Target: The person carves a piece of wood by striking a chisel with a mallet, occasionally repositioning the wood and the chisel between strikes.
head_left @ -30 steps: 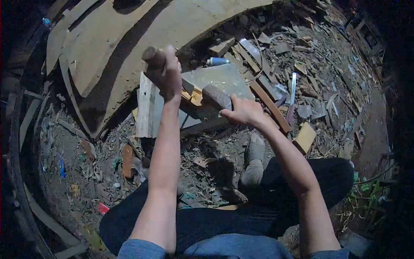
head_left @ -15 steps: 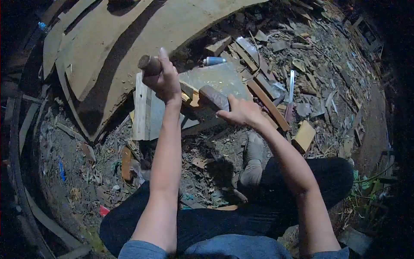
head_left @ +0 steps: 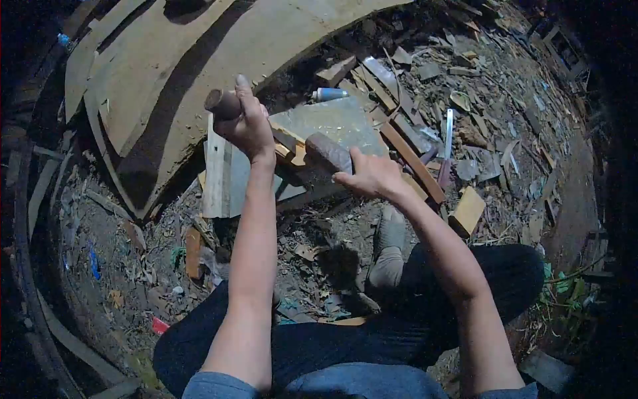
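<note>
My left hand is closed around a brown cylindrical piece, its blunt round end sticking out at the upper left and my thumb raised along it. What lies inside that fist is hidden. To its right, my right hand grips the near end of a grey-brown block that points up and left. Both pieces are held above a flat grey board with pale chips on it. Between the hands, several wood pieces show, partly covered.
A large pale sheet spans the upper left. Beyond the board lies a blue can-like cylinder. Wood scraps litter the ground, including a reddish strip and a yellowish block. A saw-like blade lies to the right.
My left hand has shifted slightly up and left with the brown cylindrical piece. My right hand and its block have hardly moved.
</note>
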The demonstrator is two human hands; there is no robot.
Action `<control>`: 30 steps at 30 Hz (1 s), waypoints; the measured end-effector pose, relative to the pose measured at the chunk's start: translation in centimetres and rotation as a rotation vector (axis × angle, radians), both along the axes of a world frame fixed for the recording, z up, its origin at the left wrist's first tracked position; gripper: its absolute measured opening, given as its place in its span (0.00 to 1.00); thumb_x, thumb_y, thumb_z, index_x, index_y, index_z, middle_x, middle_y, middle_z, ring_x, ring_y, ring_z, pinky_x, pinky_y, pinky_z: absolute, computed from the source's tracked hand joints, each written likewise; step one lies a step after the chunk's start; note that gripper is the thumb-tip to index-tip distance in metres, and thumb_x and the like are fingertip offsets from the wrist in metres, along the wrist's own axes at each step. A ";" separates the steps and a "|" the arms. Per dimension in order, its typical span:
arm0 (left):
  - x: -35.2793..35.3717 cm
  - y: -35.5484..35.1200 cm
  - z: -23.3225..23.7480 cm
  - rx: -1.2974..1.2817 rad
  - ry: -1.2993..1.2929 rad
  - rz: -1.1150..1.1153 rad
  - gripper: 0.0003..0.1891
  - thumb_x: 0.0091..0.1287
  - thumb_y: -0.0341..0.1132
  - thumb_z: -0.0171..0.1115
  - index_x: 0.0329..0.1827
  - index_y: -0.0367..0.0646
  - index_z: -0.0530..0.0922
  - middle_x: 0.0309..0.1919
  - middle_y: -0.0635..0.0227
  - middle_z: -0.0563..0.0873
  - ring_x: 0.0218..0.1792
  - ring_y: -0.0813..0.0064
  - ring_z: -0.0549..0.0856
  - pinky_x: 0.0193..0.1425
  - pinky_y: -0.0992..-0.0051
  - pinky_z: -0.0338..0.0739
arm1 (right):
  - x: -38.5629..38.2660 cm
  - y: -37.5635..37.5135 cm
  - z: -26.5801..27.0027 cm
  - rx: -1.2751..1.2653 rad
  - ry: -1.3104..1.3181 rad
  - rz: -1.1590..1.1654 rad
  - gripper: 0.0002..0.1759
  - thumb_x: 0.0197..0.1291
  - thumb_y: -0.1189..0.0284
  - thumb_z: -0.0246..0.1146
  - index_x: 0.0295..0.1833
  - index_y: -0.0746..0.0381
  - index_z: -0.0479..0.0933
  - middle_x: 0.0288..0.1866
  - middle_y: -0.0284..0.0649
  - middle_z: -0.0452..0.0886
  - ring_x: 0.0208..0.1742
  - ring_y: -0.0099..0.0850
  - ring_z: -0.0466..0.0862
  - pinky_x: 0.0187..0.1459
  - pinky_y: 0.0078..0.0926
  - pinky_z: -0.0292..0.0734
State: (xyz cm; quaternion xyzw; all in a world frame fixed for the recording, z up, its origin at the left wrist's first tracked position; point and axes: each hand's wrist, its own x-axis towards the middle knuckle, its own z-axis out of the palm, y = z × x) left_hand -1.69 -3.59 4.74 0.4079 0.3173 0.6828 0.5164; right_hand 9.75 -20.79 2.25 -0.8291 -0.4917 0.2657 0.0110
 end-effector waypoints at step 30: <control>4.8 -2.4 -4.1 0.668 0.299 0.183 0.14 0.67 0.39 0.62 0.46 0.36 0.82 0.38 0.58 0.88 0.36 0.66 0.86 0.43 0.69 0.79 | -5.3 0.8 13.8 0.834 -0.237 0.181 0.32 0.53 0.49 0.64 0.51 0.63 0.65 0.23 0.52 0.79 0.28 0.55 0.83 0.31 0.50 0.77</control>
